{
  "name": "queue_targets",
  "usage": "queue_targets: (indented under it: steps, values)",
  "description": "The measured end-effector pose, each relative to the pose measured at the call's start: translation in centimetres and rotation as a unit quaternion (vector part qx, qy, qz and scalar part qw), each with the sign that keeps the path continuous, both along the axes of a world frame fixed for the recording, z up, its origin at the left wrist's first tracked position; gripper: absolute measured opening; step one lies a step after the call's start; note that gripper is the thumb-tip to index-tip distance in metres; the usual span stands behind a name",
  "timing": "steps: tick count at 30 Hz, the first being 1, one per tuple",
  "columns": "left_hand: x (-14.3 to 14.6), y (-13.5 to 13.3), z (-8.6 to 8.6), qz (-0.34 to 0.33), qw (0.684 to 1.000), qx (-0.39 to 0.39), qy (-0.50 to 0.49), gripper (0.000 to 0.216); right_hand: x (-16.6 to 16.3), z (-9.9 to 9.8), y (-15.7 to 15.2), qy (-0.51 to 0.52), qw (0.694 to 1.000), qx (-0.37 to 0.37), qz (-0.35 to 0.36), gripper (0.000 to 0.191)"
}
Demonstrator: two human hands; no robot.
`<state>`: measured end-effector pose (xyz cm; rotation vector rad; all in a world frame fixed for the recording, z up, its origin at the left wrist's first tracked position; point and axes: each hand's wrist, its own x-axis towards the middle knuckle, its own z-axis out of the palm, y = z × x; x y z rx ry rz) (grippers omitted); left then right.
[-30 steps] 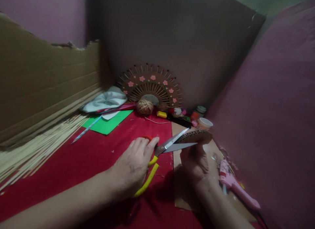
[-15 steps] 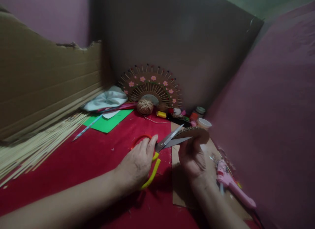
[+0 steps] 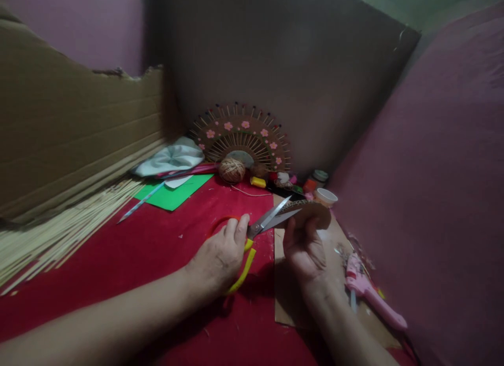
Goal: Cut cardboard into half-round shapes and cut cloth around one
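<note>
My left hand point(image 3: 220, 253) grips a pair of scissors point(image 3: 255, 228) with red-orange and yellow handles. Their blades point up and to the right, slightly apart, at the left edge of a rounded piece of brown corrugated cardboard point(image 3: 315, 215). That piece is pinched by my right hand point(image 3: 305, 248), which holds it from below with the thumb and fingers. The fluted cut edge of the cardboard faces up. Below my right hand lies a flat cardboard sheet point(image 3: 289, 297) on the red cloth point(image 3: 157, 255).
A pink glue gun point(image 3: 372, 292) lies at right. Behind stand a flower-decorated stick fan point(image 3: 244, 127), a twine ball point(image 3: 231, 170) and a white cup point(image 3: 326, 197). At left are thin sticks point(image 3: 79, 224), green paper point(image 3: 177, 195) and a pencil point(image 3: 142, 202).
The scissor blades have come closer together and shifted slightly left. My right hand has tilted the cardboard piece, and its fingers now show more against the flat face.
</note>
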<state>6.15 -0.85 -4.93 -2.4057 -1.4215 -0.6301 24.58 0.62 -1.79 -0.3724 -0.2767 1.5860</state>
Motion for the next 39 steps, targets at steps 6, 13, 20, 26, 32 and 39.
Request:
queue_targets:
  steps: [6,13,20,26,32,39]
  values:
    - [0.1,-0.1,0.2,0.001,1.0,-0.021,0.018,0.045,-0.3,0.5,-0.1,0.011,1.0,-0.024,-0.005,0.007]
    - [0.1,0.0,0.1,-0.012,0.999,-0.035,-0.01,0.043,-0.4,0.1,0.0,0.0,1.0,-0.001,-0.028,0.01]
    - [0.0,-0.2,0.4,-0.023,0.998,-0.05,-0.016,0.036,-0.1,-0.1,0.3,-0.003,1.0,0.03,-0.004,0.013]
    - [-0.6,0.0,0.7,-0.063,0.996,-0.06,-0.027,0.023,-0.3,0.5,0.2,0.01,1.0,-0.003,-0.007,0.013]
    - [-0.9,0.5,0.6,-0.064,0.997,0.007,-0.051,0.039,-0.3,0.3,0.0,0.002,1.0,-0.022,-0.015,0.009]
    - [-1.0,0.4,0.8,-0.07,0.995,0.053,-0.049,0.043,-0.6,0.3,-0.2,-0.008,1.0,-0.029,-0.007,0.01]
